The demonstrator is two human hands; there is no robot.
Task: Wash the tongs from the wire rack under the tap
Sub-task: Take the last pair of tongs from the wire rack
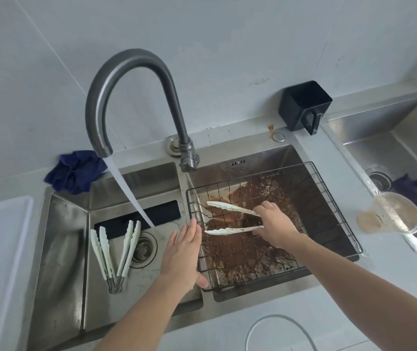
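Obs.: your right hand (pixel 277 225) is at centre-right of the frame, its fingers curled round the hinge end of the tongs (pixel 230 217). The tongs sit spread open, white tips pointing toward frame left, inside the wire rack (pixel 334 209). Whether they are lifted clear of the wires or resting on them cannot be told. The rack sits in the right basin (pixel 253 158), whose floor is coated with brown residue.

Your left hand (pixel 184 252) is at centre, fingers straight and relaxed, holding nothing, over the divider just beside the rack's left edge.

The tap (pixel 126 97) arches across the upper centre; its water stream (pixel 128 193) runs down into the left basin (pixel 63 249), landing near the drain (pixel 144 248). Two more pairs of white tongs (pixel 113 252) lie on that basin's floor at lower left.

Step in hand, by my reading: lifting the tongs out of the rack.

Notes for doing it well:
- Squeeze the arms together first, so that the spread tips do not snag the rack wires.
- Raise them above the rim before you move toward frame left.
- Take the tip end with your left hand once over the divider.
- Put the soiled tips into the stream, turning them so that both inner faces rinse.
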